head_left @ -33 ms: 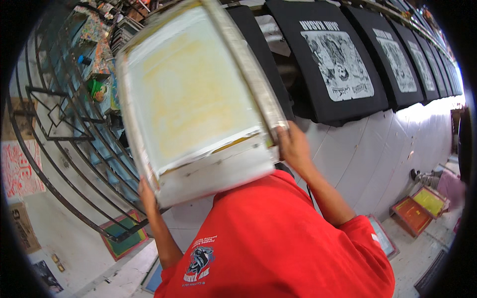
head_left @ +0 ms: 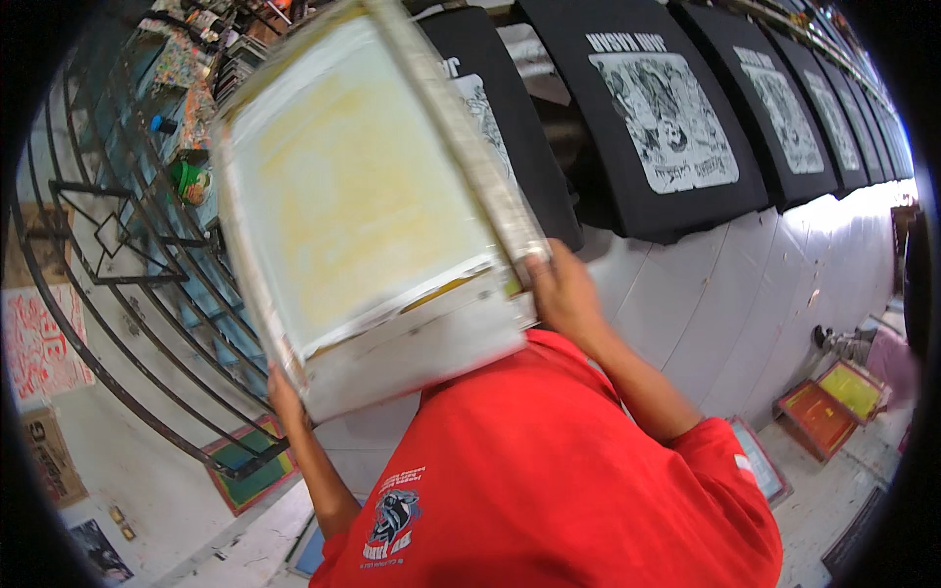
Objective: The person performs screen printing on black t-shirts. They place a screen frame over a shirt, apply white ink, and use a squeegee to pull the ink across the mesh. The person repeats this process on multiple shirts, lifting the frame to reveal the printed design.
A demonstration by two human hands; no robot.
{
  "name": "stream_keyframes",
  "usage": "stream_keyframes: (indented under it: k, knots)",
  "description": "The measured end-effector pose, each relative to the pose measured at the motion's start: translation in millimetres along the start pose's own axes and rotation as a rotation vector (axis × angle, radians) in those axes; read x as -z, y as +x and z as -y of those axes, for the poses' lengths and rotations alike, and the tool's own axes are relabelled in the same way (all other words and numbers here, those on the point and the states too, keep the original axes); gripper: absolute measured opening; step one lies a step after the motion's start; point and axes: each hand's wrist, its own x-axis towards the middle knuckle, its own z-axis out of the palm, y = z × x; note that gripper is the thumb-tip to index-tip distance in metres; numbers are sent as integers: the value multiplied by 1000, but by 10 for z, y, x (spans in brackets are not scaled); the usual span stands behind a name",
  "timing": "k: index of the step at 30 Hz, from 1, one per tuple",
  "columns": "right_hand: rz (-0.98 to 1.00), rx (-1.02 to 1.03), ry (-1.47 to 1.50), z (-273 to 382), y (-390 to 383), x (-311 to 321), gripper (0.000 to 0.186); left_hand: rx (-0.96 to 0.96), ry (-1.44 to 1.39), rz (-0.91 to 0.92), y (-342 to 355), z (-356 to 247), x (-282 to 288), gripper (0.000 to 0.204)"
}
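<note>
I hold a screen-printing frame [head_left: 358, 186] with pale yellowish mesh and a worn, taped border, tilted in front of my red shirt. My left hand [head_left: 286, 392] grips its lower left edge, and my right hand [head_left: 561, 294] grips the right edge near the bottom corner. Behind it stands a row of black T-shirts on boards [head_left: 686, 176], printed with white-and-grey artwork; the nearest is partly hidden by the frame.
Curved black metal railings [head_left: 118, 328] line the left, with paint-spattered clutter and a green container [head_left: 188, 181] beyond. Colored screens [head_left: 814, 421] lean at lower right, beside a person in pink [head_left: 887, 367]. A green screen [head_left: 245, 470] lies at lower left.
The frame and both my hands have shifted slightly left, showing more of the printed shirt behind the frame.
</note>
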Motion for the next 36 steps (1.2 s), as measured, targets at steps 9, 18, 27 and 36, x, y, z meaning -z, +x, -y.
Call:
stream_keyframes:
  k: [9,18,27,36]
  knots:
    - [645,182,255,521,-319,-714,40,-104,540,-450,-754,515,1847,77]
    - [711,212,177,639,-339,-995,40,159,279,-488,-1126,702,1870,82]
    - [483,265,179,787,-486,-1698,38,19,330,-426,239,1114,2308,80]
    - [154,-69,224,906,-671,-2492,46,-107,33,-168,1624,1361,2517,78]
